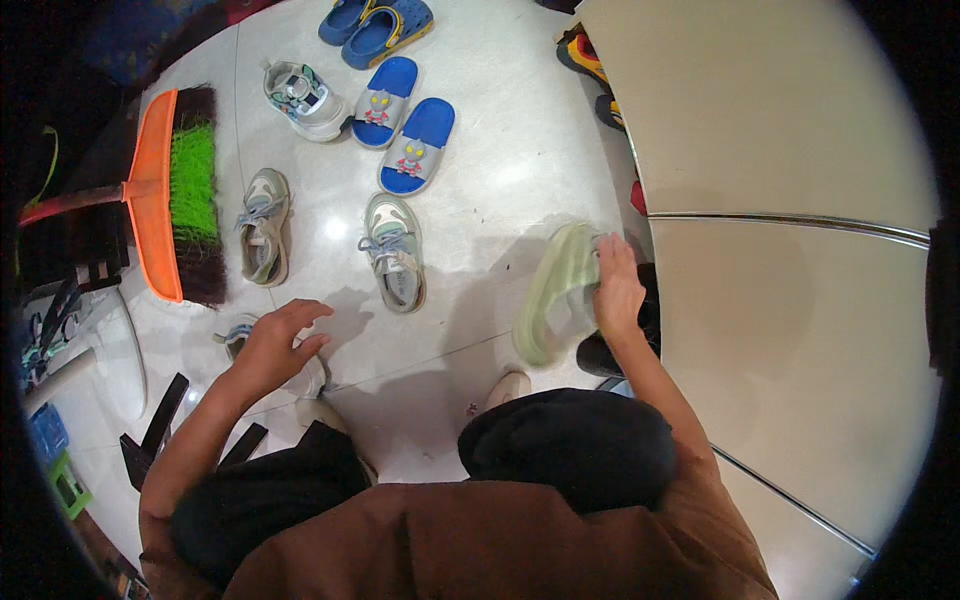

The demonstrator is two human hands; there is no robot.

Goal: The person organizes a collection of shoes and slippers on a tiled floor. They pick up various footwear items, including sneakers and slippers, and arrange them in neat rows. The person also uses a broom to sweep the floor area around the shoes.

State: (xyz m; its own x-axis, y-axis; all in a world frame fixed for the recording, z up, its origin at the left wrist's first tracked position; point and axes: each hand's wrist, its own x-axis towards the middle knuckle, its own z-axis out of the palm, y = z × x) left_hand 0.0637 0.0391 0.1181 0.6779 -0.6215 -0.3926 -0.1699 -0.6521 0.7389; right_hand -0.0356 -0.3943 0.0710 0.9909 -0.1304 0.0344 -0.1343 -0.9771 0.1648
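My right hand (619, 288) grips a pale green slipper (541, 305) by its side, above the floor beside the cabinet. The slipper is tilted and slightly smeared by motion. Fingers curved and apart, my left hand (276, 343) holds nothing. It hovers over a light shoe (238, 335), mostly hidden behind the hand and wrist. Ahead of my hands stand two grey-beige sneakers with blue laces, a left sneaker (265, 228) and a middle sneaker (392, 255), set apart from each other.
Farther off are blue-and-grey slides (417, 150), a white sneaker (303, 100) and blue clogs (388, 32). An orange broom (152, 195) with green bristles lies at the left. A cream cabinet (780, 300) borders the right side, with dark footwear (598, 355) at its base.
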